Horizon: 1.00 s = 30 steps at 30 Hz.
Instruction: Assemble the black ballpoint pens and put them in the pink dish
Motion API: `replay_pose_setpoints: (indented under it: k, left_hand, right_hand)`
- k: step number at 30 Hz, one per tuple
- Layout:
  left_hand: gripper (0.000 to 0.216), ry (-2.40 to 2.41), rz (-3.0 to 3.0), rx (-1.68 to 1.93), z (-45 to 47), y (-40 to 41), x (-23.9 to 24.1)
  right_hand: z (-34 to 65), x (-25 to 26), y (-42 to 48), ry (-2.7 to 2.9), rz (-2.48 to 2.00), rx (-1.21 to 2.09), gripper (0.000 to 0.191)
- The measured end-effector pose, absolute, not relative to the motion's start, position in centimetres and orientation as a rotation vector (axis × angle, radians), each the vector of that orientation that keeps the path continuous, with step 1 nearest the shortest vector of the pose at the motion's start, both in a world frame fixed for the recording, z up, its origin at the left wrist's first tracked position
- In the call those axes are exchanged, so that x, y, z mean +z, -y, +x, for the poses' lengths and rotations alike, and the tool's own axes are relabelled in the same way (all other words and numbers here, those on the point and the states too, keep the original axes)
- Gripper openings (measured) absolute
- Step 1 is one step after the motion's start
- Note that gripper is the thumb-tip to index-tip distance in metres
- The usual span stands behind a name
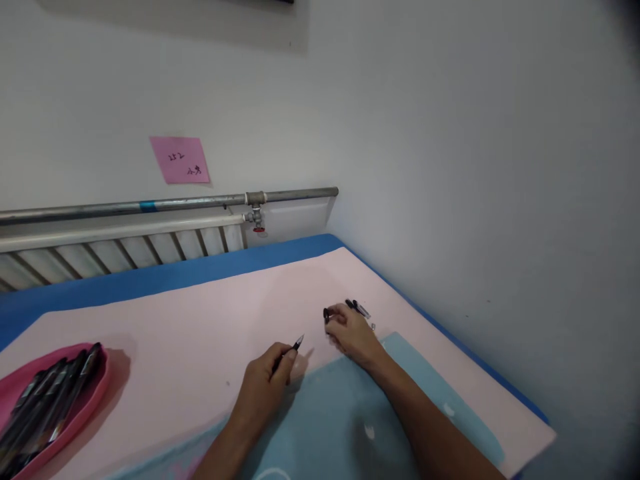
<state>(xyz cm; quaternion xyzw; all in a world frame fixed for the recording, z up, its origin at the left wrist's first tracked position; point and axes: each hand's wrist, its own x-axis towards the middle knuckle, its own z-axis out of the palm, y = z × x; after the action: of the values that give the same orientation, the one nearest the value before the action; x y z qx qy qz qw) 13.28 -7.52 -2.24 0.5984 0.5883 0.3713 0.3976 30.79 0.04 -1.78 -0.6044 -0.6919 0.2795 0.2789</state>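
Note:
My left hand (265,381) is closed around a black pen (298,343), its bare pointed tip aimed up and to the right. Most of the pen's barrel is hidden in my fingers. To the right, my right hand (354,335) pinches a small black pen cap (327,316) between thumb and fingers, apart from the pen tip. Just beyond that hand lie a few black and clear pen parts (361,309), partly covered by it. A tiny clear piece (373,327) rests beside my right wrist.
A pink basket (103,393) at the left holds several dark pens (55,393). Under my arms a light-blue mat (330,413) lies on the pink table cover (190,347). Walls border the right and back; a radiator (135,250) and pipe (200,201) run behind the table.

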Motion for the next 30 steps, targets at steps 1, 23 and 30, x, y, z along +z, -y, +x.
replay_pose_setpoints:
  k: [1,23,30]
  left_hand:
    - [0.031,-1.48,1.508,0.946,13.3,7.5,-2.3]
    - [0.036,-1.442,1.441,0.951,13.6,7.3,-2.4]
    - [0.035,-1.412,1.465,0.952,13.6,7.5,-2.4]
  right_hand:
    - [30.2,-1.6,0.3,1.677,-1.494,0.965,0.02]
    - [27.3,-1.8,2.5,1.019,-0.905,1.617,0.011]
    - [27.8,-1.2,2.2,0.898,-0.904,1.632,0.012]
